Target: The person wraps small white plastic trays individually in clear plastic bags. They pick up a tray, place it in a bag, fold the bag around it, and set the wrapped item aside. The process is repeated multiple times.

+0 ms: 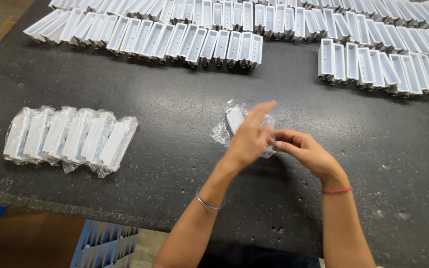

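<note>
Hands point(274, 141) around clear-bagged white part point(234, 120)

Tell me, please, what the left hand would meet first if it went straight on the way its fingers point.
Probably bare table, then the right block of white open trays; depth is unclear. The left hand points up and right.

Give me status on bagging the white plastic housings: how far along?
Done: six white plastic housings in clear bags lie in a row at the left. In hand: left hand and right hand hold one more housing in a clear bag. Left: long rows of unbagged white housings across the back of the dark table.
</note>
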